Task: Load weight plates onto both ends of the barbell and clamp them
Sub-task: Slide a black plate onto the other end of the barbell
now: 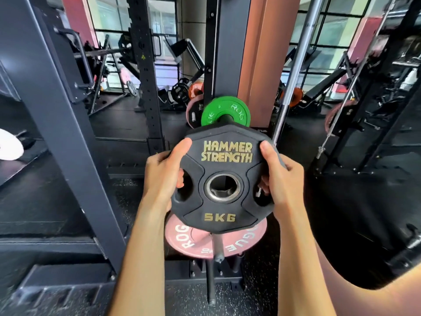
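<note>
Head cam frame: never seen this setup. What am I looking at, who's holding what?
There is no robot. A person wears a wide-angle camera on the head, looking forward and down at their own bare arms in a gym. The left hand and right hand grip opposite sides of a black plate marked "Hammer Strength 5KG", fingers hooked through its grip holes. Behind it a storage rack carries a green plate above and a pink plate below on pegs. No clamp is visible.

A dark upright storage rack (224,53) carries a green plate (237,110) above a pink plate (182,238) on its pegs.
</note>
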{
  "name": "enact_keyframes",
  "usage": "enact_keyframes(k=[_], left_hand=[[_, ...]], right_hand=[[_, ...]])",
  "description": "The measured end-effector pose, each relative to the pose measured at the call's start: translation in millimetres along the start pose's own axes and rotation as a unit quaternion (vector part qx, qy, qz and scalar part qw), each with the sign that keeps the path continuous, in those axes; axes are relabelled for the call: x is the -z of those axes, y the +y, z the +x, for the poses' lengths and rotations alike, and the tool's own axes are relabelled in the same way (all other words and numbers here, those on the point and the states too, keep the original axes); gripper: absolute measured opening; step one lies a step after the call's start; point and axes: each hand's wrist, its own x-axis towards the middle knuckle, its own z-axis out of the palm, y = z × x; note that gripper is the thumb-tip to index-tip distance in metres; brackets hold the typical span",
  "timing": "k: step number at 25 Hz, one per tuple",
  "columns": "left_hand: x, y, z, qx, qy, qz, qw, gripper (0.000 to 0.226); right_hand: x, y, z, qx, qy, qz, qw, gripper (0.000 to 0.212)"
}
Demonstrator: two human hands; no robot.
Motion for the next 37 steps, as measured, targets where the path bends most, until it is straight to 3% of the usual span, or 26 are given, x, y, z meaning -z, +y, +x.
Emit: enact_keyframes(k=[2,5,9,12,16,18,23,29,37], left_hand=[[24,15,-10,-0.014,0.02,0.017,1.0,0.07],[61,41,-27,-0.029,0.064,0.017,0.997,0.054],[129,81,-61,-0.069,0.145,0.025,0.987,0.064],[185,105,-92,-0.123,0.179,0.029,0.976,0.05],[262,128,-133,-0.15,0.246,0.051,0.956,0.091],[294,140,-151,-0.168,0.282,0.055,0.943,0.095],[349,163,-170,-0.196,0.354,0.065,0.912,0.073],[394,185,-158,-0.235,0.421,0.057,0.874,0.059],[447,203,-136,-0.235,0.467,0.077,0.849,0.062]], right_hand=[[-15,-8,-15,0.005,-0.015,0.014,1.0,0.058],[-46,-33,-32,0.023,-0.049,0.019,0.998,0.062],[-98,-68,-76,0.053,-0.099,0.045,0.993,0.088],[-135,-83,-118,0.066,-0.139,0.077,0.985,0.085],[-190,-99,-170,0.059,-0.209,0.111,0.97,0.075],[-220,-107,-191,0.049,-0.251,0.122,0.959,0.075],[-289,-122,-216,0.044,-0.335,0.149,0.929,0.095],[-362,-135,-222,0.039,-0.419,0.175,0.89,0.068],[-433,-139,-237,-0.002,-0.447,0.189,0.874,0.062]])
